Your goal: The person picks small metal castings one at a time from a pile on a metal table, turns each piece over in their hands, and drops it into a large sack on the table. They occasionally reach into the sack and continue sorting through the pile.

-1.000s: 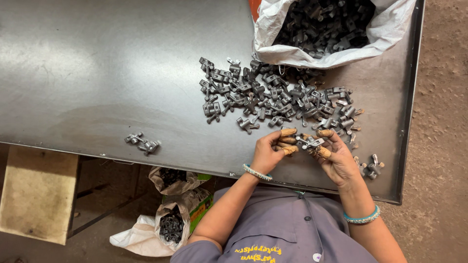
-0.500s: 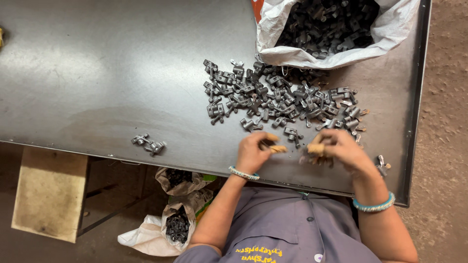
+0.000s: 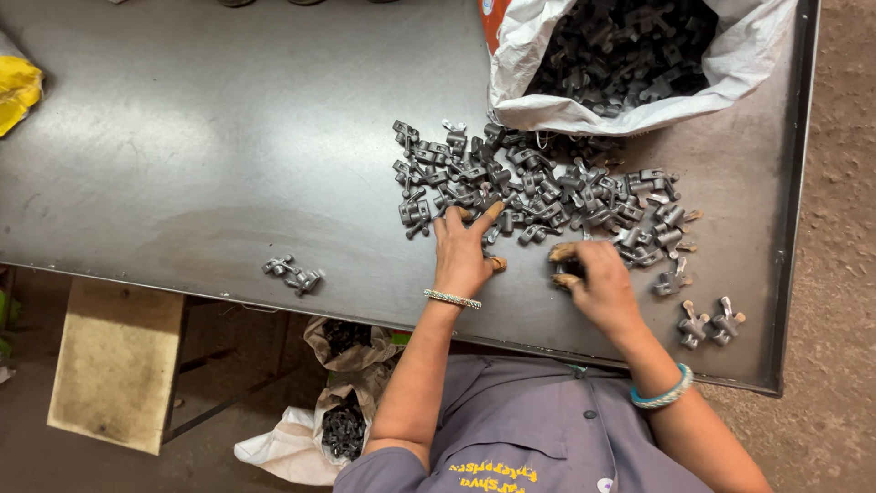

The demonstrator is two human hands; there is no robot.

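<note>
I see my left hand reaching flat into the heap of grey metal castings on the steel bench, while my right hand curls around one casting beside it.

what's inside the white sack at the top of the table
The white sack lies open on the metal table, filled with dark grey metal parts like the spilled pile. Anything deeper, below that top layer, is covered.

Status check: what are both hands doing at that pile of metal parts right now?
Left hand open, fingertips reaching into pile of grey metal parts. Right hand curled at pile's near edge; whether it grips a part is unclear. Nothing between hands and pile.
</note>
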